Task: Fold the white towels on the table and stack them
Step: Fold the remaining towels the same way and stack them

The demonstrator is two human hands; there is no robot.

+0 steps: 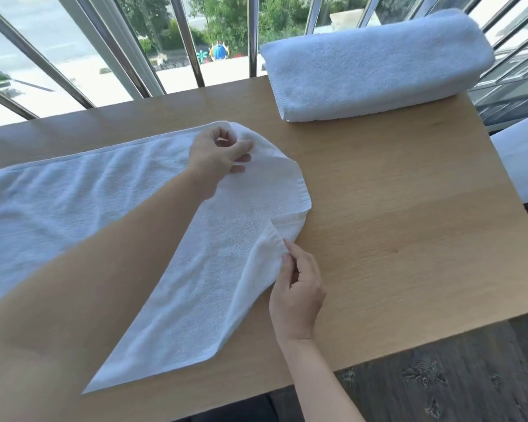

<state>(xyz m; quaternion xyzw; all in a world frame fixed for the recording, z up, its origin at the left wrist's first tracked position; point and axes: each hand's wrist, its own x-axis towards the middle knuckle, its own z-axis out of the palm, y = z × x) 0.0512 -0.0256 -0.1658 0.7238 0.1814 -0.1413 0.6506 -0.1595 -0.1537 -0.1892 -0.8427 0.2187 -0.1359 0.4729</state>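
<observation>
Right hand [299,287] down around 5 o'clock is pinching the near right corner of the unfolded white towel [73,208], fingers curled on the hem. Left hand [217,153] reaches across toward 12 o'clock and pinches the far right corner, lifted a bit off the bench [409,223]. Rest of that towel lies flat out toward 9 o'clock. Folded towel [375,65] sits at 1 o'clock by the far edge, well apart.

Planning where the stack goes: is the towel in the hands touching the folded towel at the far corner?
Apart. The head view shows bare table between the held towel and the folded towel.
</observation>
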